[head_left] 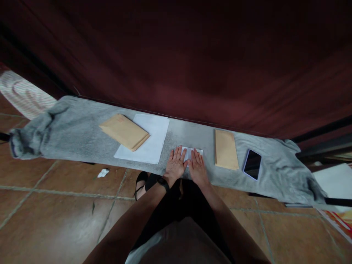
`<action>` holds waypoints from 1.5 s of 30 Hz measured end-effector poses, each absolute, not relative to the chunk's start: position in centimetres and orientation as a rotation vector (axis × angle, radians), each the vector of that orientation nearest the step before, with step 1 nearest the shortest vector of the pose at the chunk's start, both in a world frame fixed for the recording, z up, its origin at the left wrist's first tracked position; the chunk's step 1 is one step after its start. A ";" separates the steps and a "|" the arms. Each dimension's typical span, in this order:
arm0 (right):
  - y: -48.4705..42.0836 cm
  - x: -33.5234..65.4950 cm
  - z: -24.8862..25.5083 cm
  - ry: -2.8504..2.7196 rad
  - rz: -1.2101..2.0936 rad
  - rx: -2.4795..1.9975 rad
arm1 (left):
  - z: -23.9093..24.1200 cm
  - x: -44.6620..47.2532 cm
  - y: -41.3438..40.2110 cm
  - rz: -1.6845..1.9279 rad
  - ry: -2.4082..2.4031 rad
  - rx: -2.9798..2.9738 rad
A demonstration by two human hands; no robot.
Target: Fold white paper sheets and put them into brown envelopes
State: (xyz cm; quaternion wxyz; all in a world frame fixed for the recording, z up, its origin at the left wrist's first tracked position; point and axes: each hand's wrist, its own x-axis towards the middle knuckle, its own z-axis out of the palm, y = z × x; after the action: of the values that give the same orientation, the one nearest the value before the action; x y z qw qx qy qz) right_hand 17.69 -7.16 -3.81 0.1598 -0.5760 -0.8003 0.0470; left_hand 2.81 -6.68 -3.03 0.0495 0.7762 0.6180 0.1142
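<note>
A small piece of white paper [188,154], apparently folded, lies on the grey cloth in front of me, partly covered by my hands. My left hand [176,163] rests flat on its left part, fingers stretched forward. On the right part of the paper lies my right hand [197,168], also flat, with the thumbs close together. To the left, a stack of brown envelopes [125,132] sits slanted over larger white sheets [161,141]. Right of my hands is another brown envelope stack [226,149].
The narrow surface is draped in grey cloth [79,128]. A phone [252,164] lies near the right end. Behind rises a dark red wall or panel [176,66]. Below is the tiled floor [68,220], with a crumpled white scrap [103,173] on it.
</note>
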 end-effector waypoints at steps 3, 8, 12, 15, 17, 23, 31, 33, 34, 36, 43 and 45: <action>-7.8 17.2 -4.3 -2.314 0.121 -1.637 | -3.1 2.8 -6.7 0.338 1.871 2.358; -8.8 19.4 -5.1 -2.309 -0.002 -1.616 | -3.2 2.5 -6.9 0.357 1.867 2.342; -9.2 20.9 -5.2 -2.315 -0.046 -1.620 | -3.0 2.2 -7.2 0.356 1.837 2.351; -9.5 21.5 -5.3 -2.332 -0.052 -1.626 | -2.7 2.0 -7.5 0.355 1.830 2.350; -9.8 21.9 -5.3 -2.333 -0.044 -1.639 | -2.5 2.0 -7.6 0.376 1.833 2.346; -9.9 22.4 -4.6 -2.332 -0.004 -1.675 | -2.5 2.0 -7.5 0.368 1.832 2.366; -8.2 22.5 -2.4 -2.540 0.093 -1.565 | -1.3 1.3 -7.4 0.100 1.765 2.502; -7.6 22.7 -1.5 -2.596 0.106 -1.543 | -0.6 0.8 -7.3 -0.008 1.717 2.536; -7.3 22.9 -1.1 -2.625 0.111 -1.534 | -0.2 0.7 -7.2 -0.063 1.697 2.546; -6.8 23.1 -0.3 -2.686 0.120 -1.516 | 0.4 0.5 -7.0 -0.160 1.655 2.551; -6.7 22.8 1.0 -2.753 0.161 -1.531 | 1.3 1.6 -6.9 -0.105 1.680 2.459; -6.7 22.8 1.0 -2.649 0.254 -1.526 | 1.7 1.6 -6.9 -0.039 1.687 2.446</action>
State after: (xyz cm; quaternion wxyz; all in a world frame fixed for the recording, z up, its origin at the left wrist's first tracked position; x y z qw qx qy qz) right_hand 22.77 -6.69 0.98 0.0370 -0.4972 -0.8629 0.0828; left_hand 1.59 -6.94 1.68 0.0849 0.8202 0.5656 -0.0132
